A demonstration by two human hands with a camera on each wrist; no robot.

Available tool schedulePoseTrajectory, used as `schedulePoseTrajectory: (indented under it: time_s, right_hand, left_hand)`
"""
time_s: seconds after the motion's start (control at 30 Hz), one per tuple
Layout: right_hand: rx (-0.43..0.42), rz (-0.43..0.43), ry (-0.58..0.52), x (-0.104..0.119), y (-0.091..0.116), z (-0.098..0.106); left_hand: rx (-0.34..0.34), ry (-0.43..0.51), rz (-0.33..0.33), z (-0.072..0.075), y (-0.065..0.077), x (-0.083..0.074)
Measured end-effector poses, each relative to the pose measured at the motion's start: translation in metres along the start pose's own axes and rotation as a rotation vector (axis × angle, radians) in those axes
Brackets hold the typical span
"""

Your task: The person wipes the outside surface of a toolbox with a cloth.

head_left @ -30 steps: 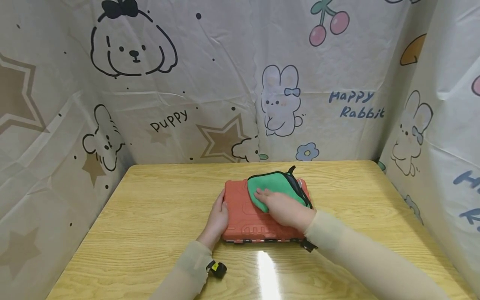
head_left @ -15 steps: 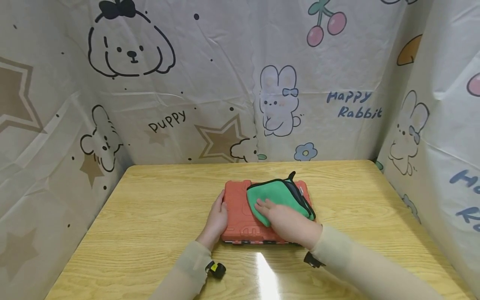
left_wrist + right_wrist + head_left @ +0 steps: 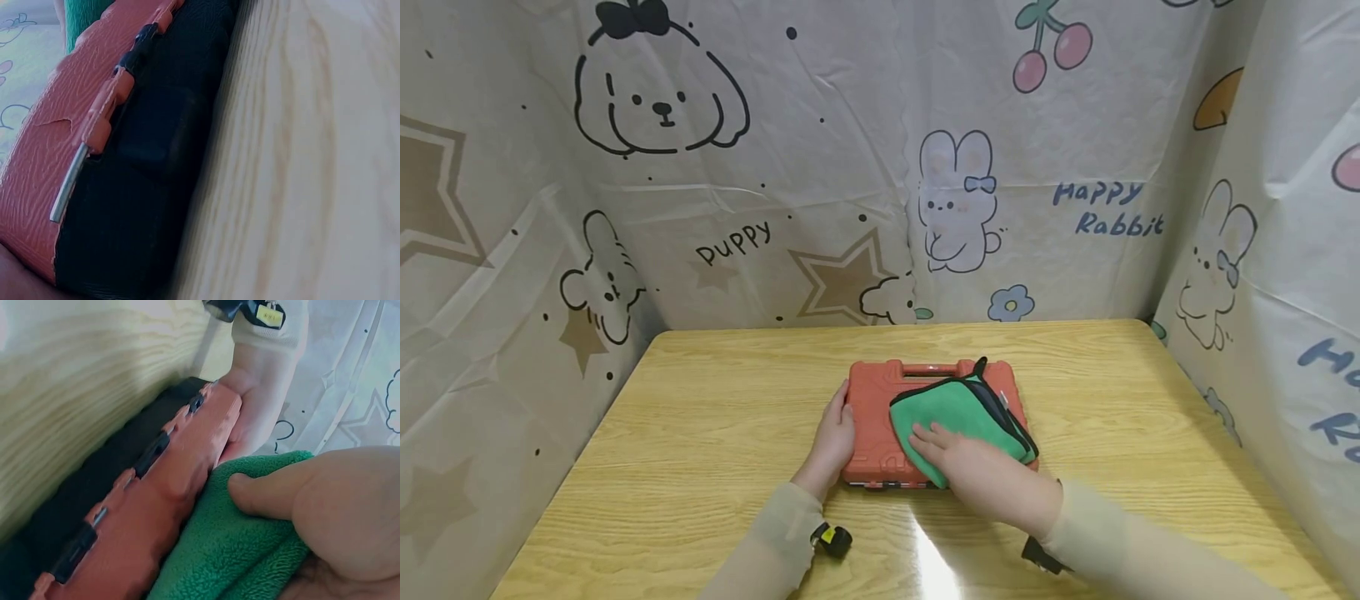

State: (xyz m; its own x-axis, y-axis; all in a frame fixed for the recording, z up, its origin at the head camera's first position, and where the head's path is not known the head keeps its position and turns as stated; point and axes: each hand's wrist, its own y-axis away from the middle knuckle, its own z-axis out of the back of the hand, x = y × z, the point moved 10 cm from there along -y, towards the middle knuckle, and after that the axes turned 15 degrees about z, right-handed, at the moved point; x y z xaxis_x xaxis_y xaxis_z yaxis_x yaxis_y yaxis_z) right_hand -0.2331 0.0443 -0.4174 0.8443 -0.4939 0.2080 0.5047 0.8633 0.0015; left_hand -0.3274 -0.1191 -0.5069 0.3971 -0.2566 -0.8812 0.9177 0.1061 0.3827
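Fingers, right hand [image 3: 981,471]: extended, laid flat on the green cloth [image 3: 962,404]; thumb resting on its pile
Fingers, left hand [image 3: 832,437]: straight, against the left side of the red case [image 3: 869,408]
Cloth: on the case top, middle to right; black-edged; loop [image 3: 981,367] at far corner; near corner at the front edge
Case: lying on the wood table [image 3: 737,400]; handle [image 3: 931,368] facing away; red upper, black lower; hinge pin [image 3: 69,184] on the near side
Backdrop [image 3: 820,183]: printed; "Puppy", "Happy Rabbit"

The red-and-black case [image 3: 868,417] lay flat and closed. The green, black-edged cloth [image 3: 958,408] lay askew across its top.
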Motion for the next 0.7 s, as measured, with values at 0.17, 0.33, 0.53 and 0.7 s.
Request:
schedulePoseTrajectory:
  time_s: [0.17,0.33,0.53,0.7]
  right_hand:
    - [0.010,0.005,-0.015,0.009,0.007,-0.003]
    - [0.012,0.025,0.020,0.016,0.015,-0.005]
    - [-0.002,0.031,0.007,0.021,0.025,-0.009]
    - [-0.013,0.032,-0.009,0.023,0.031,-0.013]
  left_hand:
    - [0.004,0.005,0.001,0.000,0.001,0.000]
    - [-0.003,0.008,-0.003,0.001,0.001,0.000]
    - [-0.019,-0.004,-0.013,0.001,0.002,0.000]
    - [-0.019,-0.001,-0.011,0.000,0.001,0.001]
